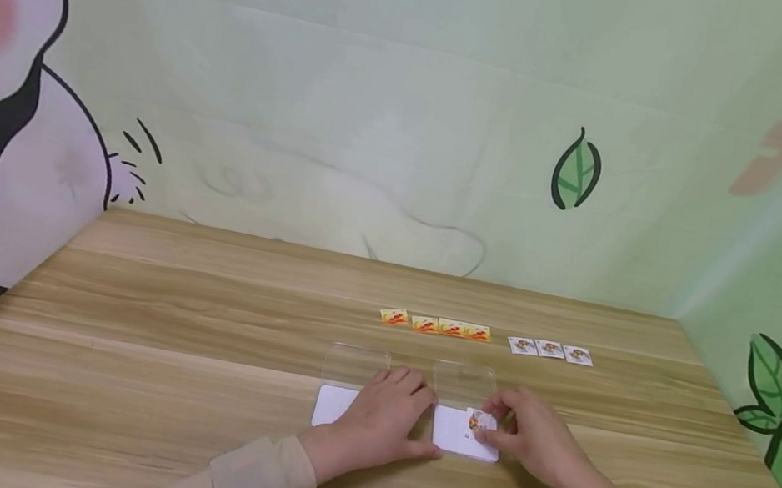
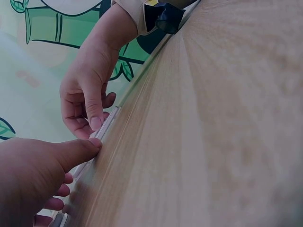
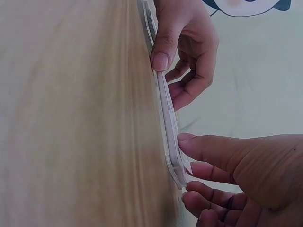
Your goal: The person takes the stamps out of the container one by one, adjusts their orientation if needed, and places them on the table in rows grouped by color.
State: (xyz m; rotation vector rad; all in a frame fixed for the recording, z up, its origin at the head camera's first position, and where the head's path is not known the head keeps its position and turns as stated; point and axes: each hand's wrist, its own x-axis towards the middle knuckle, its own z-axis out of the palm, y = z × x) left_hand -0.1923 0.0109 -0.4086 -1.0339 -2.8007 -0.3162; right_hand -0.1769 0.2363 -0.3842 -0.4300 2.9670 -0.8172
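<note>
Two flat white cases lie side by side with clear lids folded back. In the head view my left hand point(image 1: 386, 416) covers part of the left white case point(image 1: 334, 404). Its thumb and index finger hold the left end of the right white case point(image 1: 448, 434), with the thumb at the near corner. Between thumb and fingertips, my right hand point(image 1: 536, 439) pinches a small white picture card point(image 1: 476, 421) over that right case. Seen from the right wrist, the right thumb point(image 3: 203, 145) stands just above the case's top face point(image 3: 169, 118).
Behind the cases, small yellow-and-red picture cards point(image 1: 452, 328) lie in a row. Several white picture cards point(image 1: 549, 349) lie to their right. The clear lids point(image 1: 464, 383) extend towards the back of the wooden table point(image 1: 114, 371). A printed wall cloth point(image 1: 304, 113) rises behind.
</note>
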